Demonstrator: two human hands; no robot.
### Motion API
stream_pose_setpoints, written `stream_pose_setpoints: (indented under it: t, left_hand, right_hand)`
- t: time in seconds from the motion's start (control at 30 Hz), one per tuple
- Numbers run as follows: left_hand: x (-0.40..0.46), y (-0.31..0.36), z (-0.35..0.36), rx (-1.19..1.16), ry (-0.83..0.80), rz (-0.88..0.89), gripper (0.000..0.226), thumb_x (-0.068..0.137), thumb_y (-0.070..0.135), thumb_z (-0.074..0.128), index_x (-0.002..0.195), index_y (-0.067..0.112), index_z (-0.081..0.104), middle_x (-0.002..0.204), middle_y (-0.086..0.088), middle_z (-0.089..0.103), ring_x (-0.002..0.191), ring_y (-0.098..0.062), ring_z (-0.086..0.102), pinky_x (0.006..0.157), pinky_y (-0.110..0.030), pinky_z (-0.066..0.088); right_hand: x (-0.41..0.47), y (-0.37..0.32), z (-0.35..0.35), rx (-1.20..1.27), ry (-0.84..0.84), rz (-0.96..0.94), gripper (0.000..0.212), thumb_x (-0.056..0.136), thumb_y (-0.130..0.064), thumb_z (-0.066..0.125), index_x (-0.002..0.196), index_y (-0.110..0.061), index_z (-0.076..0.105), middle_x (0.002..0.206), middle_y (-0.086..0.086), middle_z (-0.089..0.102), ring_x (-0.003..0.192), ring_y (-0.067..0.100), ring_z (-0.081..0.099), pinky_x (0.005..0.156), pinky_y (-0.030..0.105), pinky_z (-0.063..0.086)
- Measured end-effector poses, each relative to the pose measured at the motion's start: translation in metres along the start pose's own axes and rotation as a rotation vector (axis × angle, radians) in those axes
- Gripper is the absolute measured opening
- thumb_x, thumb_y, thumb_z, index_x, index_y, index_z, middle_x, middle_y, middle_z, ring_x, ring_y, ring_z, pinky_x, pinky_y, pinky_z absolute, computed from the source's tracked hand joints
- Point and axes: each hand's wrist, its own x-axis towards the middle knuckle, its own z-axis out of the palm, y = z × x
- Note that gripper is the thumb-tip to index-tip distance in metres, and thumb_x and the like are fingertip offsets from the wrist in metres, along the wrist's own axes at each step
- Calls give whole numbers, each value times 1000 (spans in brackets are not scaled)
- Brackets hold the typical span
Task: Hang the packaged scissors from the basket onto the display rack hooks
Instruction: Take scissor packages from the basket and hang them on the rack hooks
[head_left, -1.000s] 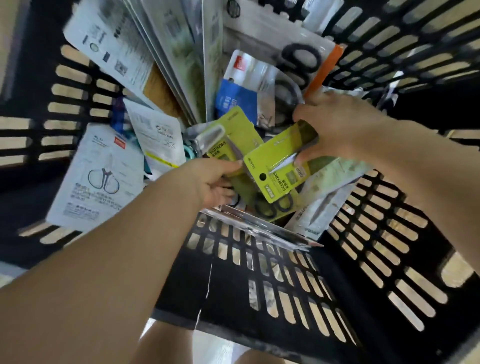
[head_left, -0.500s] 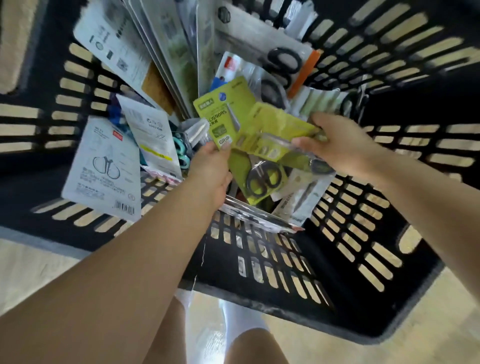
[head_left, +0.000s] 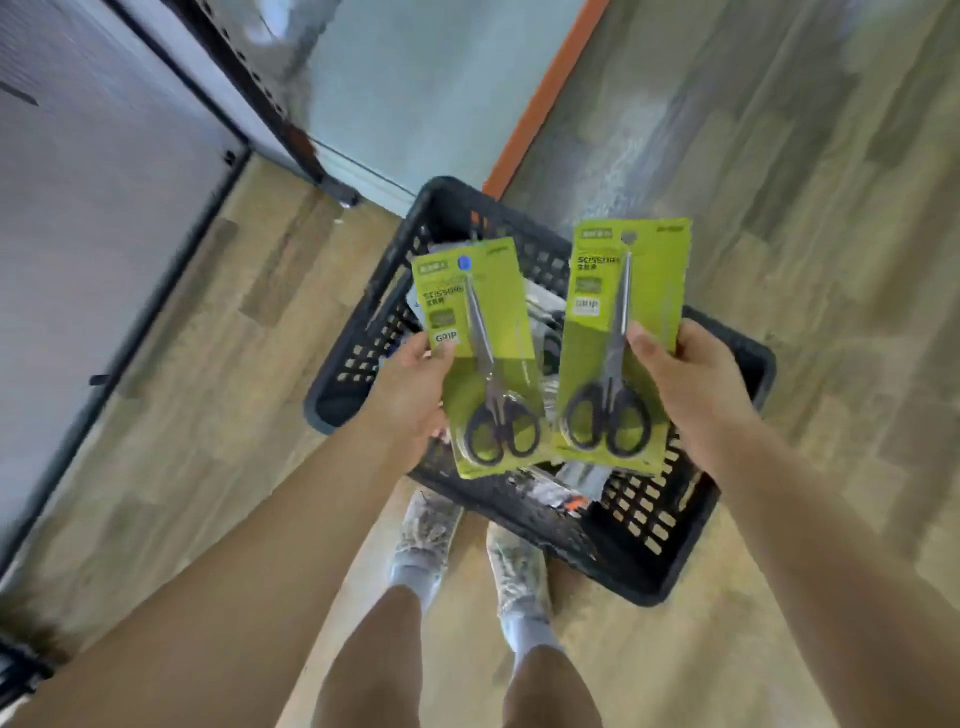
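I hold two lime-green scissor packs upright above the black slotted basket (head_left: 727, 499), each showing black-handled scissors. My left hand (head_left: 415, 395) grips the left pack (head_left: 498, 312) by its left edge, thumb on the front. My right hand (head_left: 685, 384) grips the right pack (head_left: 649, 291) by its right edge. The packs sit side by side, nearly touching at the bottom. More packaged items lie in the basket, mostly hidden behind the two packs. No rack hooks are visible.
The basket stands on a wood-look floor (head_left: 831, 208) just ahead of my feet (head_left: 467, 545). A white panel with a dark frame (head_left: 156, 291) runs along the left. A pale wall with an orange strip (head_left: 540, 104) is at the back.
Both hands have lifted the two green packs out of the basket and spread them apart. The view has pulled back and up, so the whole basket and floor now show.
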Motion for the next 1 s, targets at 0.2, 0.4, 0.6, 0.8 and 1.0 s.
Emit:
stream_pose_setpoints:
  t: [0.2, 0.4, 0.6, 0.8, 1.0]
  left_hand:
    - [-148, 120, -43, -88, 105, 274, 21, 101, 14, 42, 105, 9, 61, 105, -21, 64, 90, -32, 62, 81, -45, 50]
    - [-323, 218, -100, -237, 214, 495, 19, 101, 17, 40, 102, 10, 57, 93, -15, 65, 71, -22, 65, 60, -31, 57]
    - [-457, 230, -173, -507, 443, 643, 14, 100, 20, 46, 93, 12, 55, 74, -6, 60, 63, -20, 58, 56, -31, 52]
    - [-534, 206, -230, -788, 566, 681, 13, 95, 25, 56, 95, 12, 58, 88, -12, 63, 74, -28, 61, 63, -34, 51]
    - [-582, 198, -278, -753, 679, 810, 19, 93, 22, 59, 104, 7, 59, 92, -12, 66, 84, -28, 63, 82, -42, 53]
  right_hand:
    - [-90, -151, 11, 6, -110, -139, 19, 93, -35, 56, 95, -17, 60, 92, 0, 65, 87, 20, 59, 82, 34, 45]
    - [-214, -316, 34, 86, -362, -443, 9, 94, -23, 57, 93, -23, 66, 98, -5, 71, 91, 12, 65, 81, 30, 49]
    - [-351, -410, 82, 108, -565, -658, 12, 92, -25, 59, 82, -26, 65, 89, -10, 68, 83, 7, 61, 76, 26, 45]
    - [-452, -421, 141, 74, -830, -709, 5, 93, -27, 58, 92, -23, 61, 85, -22, 59, 80, -3, 54, 77, 18, 37]
    - [-521, -430, 186, 57, -963, -728, 38, 90, -36, 59, 118, -10, 55, 116, -9, 58, 117, 12, 48, 95, 27, 34]
